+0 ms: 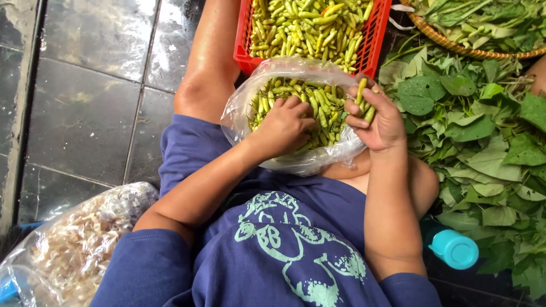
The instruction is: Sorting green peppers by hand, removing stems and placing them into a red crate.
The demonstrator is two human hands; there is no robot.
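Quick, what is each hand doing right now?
Left hand: closed, inside the plastic bag of chillies.
Right hand: closed, holding a few chillies.

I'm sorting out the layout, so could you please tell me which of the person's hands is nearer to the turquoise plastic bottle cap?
Right. The right hand holds chillies directly above the turquoise plastic bottle cap; the left hand sits farther left, inside the clear plastic bag.

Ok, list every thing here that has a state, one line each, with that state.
clear plastic bag: open at the top, part full of green chilies
red crate: open-topped, filled with green chilies
left hand: inside the bag, down on the chilies
right hand: closed grip on a few chilies
teal bottle cap: on, closed
woven basket: holding leafy greens
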